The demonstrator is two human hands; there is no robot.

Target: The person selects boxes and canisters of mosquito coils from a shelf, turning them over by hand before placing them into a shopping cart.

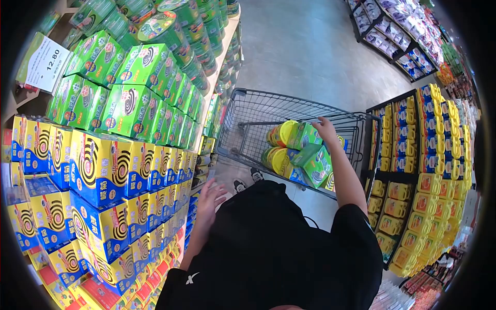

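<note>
My right hand [325, 130] reaches over the shopping cart [248, 111], fingers stretched out and holding nothing that I can see. Just below and beside it in the cart lie green mosquito coil boxes [315, 163], next to round yellow-lidded tubs [287, 133]. Parts of blue and yellow boxes show among them. My left hand [209, 199] is empty, its fingers apart, close to the shelf of blue and yellow mosquito coil boxes [101, 168]. Above those, green mosquito coil boxes [137, 106] are stacked in rows.
A price card [45, 63] reading 12.80 stands at the upper left. Green round tubs [178, 23] fill the shelf top. On the right, a rack holds yellow jugs [426, 206]. Grey floor [294, 46] runs beyond the cart.
</note>
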